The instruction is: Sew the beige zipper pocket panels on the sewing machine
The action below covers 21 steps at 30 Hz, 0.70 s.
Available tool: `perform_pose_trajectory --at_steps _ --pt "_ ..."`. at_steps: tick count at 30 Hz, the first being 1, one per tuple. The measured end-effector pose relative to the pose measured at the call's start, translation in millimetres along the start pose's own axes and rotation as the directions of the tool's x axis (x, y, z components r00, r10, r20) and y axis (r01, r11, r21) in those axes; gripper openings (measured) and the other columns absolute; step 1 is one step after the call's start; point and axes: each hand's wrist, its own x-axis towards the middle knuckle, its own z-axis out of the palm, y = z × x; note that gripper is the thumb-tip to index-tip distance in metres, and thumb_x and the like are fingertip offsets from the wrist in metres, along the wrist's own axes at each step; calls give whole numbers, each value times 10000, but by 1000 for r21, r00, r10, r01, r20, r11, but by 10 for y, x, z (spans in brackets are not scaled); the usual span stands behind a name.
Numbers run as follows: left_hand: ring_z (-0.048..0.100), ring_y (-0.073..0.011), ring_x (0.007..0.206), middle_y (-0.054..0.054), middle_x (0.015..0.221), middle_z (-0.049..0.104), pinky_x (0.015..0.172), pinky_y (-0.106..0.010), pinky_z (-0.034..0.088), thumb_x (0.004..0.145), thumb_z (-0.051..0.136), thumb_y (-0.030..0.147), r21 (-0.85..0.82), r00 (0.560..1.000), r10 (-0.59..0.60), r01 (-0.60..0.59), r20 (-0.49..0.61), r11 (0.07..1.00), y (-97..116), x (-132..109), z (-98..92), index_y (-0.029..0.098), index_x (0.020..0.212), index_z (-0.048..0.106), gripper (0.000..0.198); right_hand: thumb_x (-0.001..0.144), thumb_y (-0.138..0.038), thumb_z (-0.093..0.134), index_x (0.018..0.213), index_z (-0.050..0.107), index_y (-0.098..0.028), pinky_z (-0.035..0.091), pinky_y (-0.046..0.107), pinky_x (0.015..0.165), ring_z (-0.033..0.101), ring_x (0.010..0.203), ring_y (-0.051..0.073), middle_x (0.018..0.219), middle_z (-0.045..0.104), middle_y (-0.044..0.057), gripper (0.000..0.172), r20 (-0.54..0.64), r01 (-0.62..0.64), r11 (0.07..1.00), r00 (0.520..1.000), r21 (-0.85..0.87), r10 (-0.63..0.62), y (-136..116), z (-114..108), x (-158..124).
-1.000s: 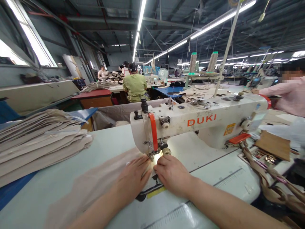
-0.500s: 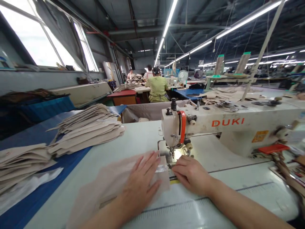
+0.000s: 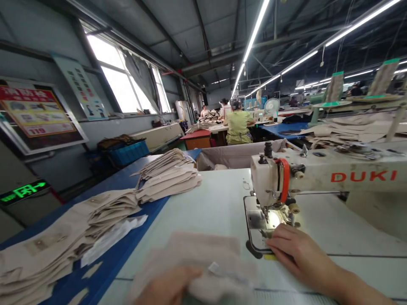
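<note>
From where I stand, far L on the wall: a red-and-yellow poster [image 3: 36, 112], w/ a green exit sign [image 3: 23, 191] below it. Then the blue table [image 3: 117, 254] w/ a near stack [image 3: 63, 228] of beige pieces, a far stack [image 3: 173, 180] just behind, and a white plastic sheet [image 3: 117, 239] beside the near one.

Next, the white bench [image 3: 203, 212]. The left hand [image 3: 171, 284] is on the cloth [image 3: 203, 245], a beige piece w/ a small white tag [image 3: 213, 267]; too blurred to tell if the fingers pinch it or just press. The cloth lies L of the needle plate [image 3: 256, 220], near it. Step in hand, I'd say: handling the piece away from the needle. Next move prob. calls for a sure hold & fingertips well off the needle.

Further R, the sewing machine [image 3: 314, 176], lamp lit. The right hand [image 3: 295, 250] is at the plate's front R edge, fingers curled & close together; can't tell if they grip anything, e.g. thread. Beyond, two thread cones [image 3: 333, 89], approx. upright.
</note>
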Motion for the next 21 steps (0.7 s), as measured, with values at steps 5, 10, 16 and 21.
perform_pose_trajectory --at_steps 5,10,16,21 --pt "722 -250 884 32 867 742 770 -333 588 981 346 291 213 786 -468 578 -403 788 -674 1057 -1159 157 1034 695 378 983 -140 419 924 671 -215 481 323 697 593 781 211 805 626 64 270 -15 6 1000 1000 -18 -6 -26 0 20" --pt "655 -212 1067 -53 1180 684 973 -386 502 1036 393 368 231 729 -522 655 -442 719 -1348 1757 -1511 141 1181 628 357 974 -125 416 894 664 -220 477 300 672 602 757 202 778 630 55 278 -34 6 1000 999 -31 -7 -18 -3 30" --pt "605 -280 1161 -110 1258 631 1002 -543 467 955 614 309 227 647 -707 763 -287 606 -1748 1827 -672 148 1205 626 297 968 -112 399 859 661 -202 463 279 690 598 754 192 774 646 49 298 -59 2 999 998 -42 -4 22 8 73" --pt "528 -311 1255 -125 1383 539 1038 -578 424 944 628 291 239 651 -726 758 -221 607 -1881 1596 -273 172 1288 576 368 950 -95 430 864 660 -210 483 257 692 618 757 181 774 658 38 271 -67 31 998 997 -52 -34 55 16 78"
